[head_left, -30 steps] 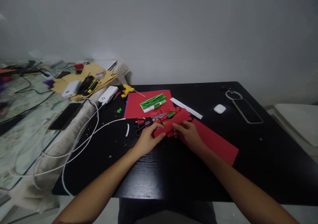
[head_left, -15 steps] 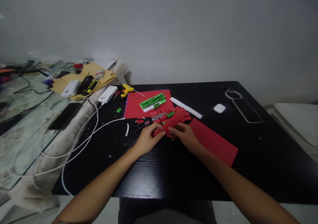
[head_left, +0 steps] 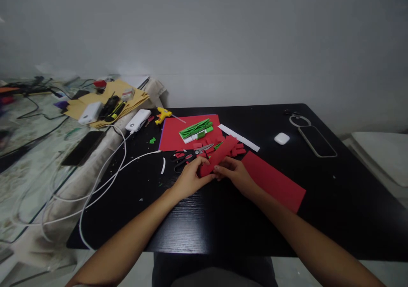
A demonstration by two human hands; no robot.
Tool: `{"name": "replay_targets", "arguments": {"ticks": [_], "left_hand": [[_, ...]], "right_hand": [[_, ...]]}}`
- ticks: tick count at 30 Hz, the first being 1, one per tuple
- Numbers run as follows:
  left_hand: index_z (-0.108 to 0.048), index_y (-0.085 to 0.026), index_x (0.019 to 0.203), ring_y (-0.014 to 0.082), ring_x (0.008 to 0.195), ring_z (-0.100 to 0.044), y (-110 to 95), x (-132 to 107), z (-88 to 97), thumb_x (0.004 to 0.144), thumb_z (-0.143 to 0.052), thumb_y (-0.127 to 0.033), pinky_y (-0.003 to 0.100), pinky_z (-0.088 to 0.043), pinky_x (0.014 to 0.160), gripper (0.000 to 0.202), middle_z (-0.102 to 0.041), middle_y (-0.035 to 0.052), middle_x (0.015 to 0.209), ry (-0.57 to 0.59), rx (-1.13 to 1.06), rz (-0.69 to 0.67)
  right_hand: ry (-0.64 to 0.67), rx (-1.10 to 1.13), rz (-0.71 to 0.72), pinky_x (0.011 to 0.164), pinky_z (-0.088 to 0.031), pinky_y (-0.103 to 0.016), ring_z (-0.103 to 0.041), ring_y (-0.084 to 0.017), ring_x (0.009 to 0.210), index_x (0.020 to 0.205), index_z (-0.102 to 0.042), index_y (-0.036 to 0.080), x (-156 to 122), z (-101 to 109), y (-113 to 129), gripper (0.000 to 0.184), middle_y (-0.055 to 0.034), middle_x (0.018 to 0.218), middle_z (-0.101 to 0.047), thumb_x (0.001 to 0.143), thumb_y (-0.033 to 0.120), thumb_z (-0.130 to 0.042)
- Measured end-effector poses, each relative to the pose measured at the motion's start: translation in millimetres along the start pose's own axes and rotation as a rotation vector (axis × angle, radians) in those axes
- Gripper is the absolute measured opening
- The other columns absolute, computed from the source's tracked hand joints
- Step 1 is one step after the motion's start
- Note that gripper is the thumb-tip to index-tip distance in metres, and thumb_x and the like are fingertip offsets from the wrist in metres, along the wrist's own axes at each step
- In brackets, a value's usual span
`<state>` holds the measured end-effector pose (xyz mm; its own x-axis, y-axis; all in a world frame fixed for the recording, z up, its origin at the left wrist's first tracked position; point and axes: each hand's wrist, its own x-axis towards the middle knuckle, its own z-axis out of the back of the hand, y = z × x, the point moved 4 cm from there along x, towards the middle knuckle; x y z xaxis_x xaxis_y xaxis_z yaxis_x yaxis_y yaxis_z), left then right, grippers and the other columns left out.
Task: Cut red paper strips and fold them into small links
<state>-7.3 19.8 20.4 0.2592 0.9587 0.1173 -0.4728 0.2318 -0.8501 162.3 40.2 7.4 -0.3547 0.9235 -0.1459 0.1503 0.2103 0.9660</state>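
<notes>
Between my hands is a folded strip of red paper [head_left: 222, 151], tilted up toward the right. My left hand [head_left: 193, 175] grips its lower left end between thumb and fingers. My right hand [head_left: 234, 173] pinches its lower right edge, with some fingers hidden behind it. Just beyond lie small cut red paper pieces [head_left: 237, 149], partly covered by the strip. Black-handled scissors [head_left: 191, 154] rest by my left hand, blades slightly apart. A larger red paper sheet [head_left: 274, 181] lies under and beside my right forearm.
Folded green paper [head_left: 196, 128] lies on a red sheet [head_left: 170, 134] at the back. Near it are a yellow glue gun [head_left: 163, 115] and a white paper strip [head_left: 239, 137]. A white power bank [head_left: 138, 120] with cables sits left; an earbud case [head_left: 281, 139] and phone [head_left: 317, 141] lie right.
The folded red strip's lower end has shifted slightly and shows more of its face. My left fingers have moved a little along it; my right hand stays nearly in place.
</notes>
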Motion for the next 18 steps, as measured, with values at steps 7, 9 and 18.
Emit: {"name": "replay_targets", "arguments": {"ticks": [7, 9, 18], "left_hand": [[-0.055, -0.021, 0.101, 0.0108, 0.062, -0.048, 4.0, -0.8, -2.7, 0.085, -0.070, -0.038, 0.020, -0.034, 0.055, 0.028, -0.052, -0.0044, 0.076, 0.038, -0.074, 0.045], [-0.056, -0.021, 0.100, 0.0114, 0.064, -0.051, 5.1, -1.3, -3.4, 0.085, -0.070, -0.040, 0.020, -0.036, 0.056, 0.028, -0.054, -0.0036, 0.077, 0.045, -0.103, 0.051], [-0.058, -0.019, 0.100, 0.0119, 0.067, -0.053, 0.6, -1.9, -3.3, 0.090, -0.065, -0.045, 0.021, -0.040, 0.060, 0.028, -0.058, -0.0019, 0.078, 0.059, -0.124, 0.026]], "right_hand": [[0.055, 0.037, 0.003, 0.062, -0.055, -0.029, -0.068, -0.016, 0.066, 0.088, -0.072, 0.018, 0.1, -1.7, 0.6, 0.029, -0.0033, 0.077, -0.074, 0.071, 0.038, -0.084], [0.047, 0.016, 0.013, 0.062, -0.055, -0.029, -0.068, -0.017, 0.068, 0.089, -0.072, 0.018, 0.3, -1.4, 0.5, 0.029, -0.0042, 0.081, -0.075, 0.072, 0.039, -0.084], [0.021, -0.010, 0.064, 0.064, -0.056, -0.027, -0.067, -0.016, 0.075, 0.093, -0.070, 0.019, 0.6, -0.5, 0.9, 0.029, -0.0035, 0.090, -0.073, 0.074, 0.038, -0.083]]}}
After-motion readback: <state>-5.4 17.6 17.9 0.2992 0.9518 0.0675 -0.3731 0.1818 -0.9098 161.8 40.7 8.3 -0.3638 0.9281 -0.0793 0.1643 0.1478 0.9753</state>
